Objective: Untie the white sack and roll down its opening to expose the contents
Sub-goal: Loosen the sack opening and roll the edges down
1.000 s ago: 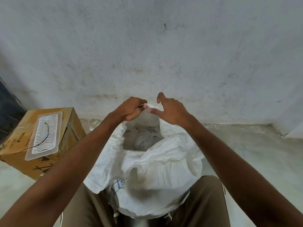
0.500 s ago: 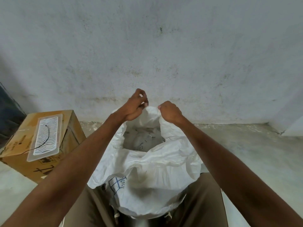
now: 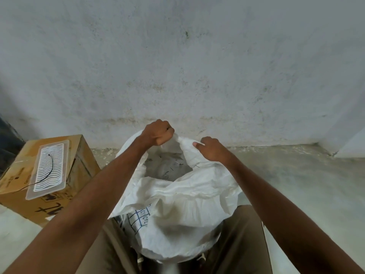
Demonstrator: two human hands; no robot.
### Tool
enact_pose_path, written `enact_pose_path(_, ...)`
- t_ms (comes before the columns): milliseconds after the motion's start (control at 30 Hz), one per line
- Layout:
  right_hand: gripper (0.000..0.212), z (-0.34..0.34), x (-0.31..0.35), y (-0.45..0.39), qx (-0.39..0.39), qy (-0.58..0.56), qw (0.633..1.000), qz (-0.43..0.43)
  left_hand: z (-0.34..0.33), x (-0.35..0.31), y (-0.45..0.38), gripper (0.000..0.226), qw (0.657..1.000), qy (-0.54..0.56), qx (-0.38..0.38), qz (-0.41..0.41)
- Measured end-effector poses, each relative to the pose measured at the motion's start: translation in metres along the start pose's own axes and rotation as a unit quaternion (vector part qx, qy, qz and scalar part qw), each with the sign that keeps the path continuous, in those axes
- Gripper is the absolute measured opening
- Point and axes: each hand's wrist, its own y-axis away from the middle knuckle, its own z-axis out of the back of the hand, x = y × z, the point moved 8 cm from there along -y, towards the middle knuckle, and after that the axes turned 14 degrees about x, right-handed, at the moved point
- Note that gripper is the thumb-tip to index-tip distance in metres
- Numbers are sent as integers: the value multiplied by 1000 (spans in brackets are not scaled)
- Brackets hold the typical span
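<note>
Left hand (image 3: 158, 133): fist closed on the far rim of the sack (image 3: 177, 204).
Right hand (image 3: 210, 149): just beside it, fingers curled over the same rim.
Sack: below both grips, mouth open between the knees.
Box (image 3: 49, 175): well left.

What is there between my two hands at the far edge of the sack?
In the head view, only a stretch of the white sack's rim spans from left hand to right hand.
</note>
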Motion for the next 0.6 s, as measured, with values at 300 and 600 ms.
enact_pose_path(300, 62, 46, 2, 0, -26, -66, 997, -11, -38, -75, -1, 45, 978, 49, 64, -195)
enact_pose_path(600, 52, 51, -18, 26, -56, 53, 997, -6, -27, -68, -28, 36, 990, -65, 23, -121)
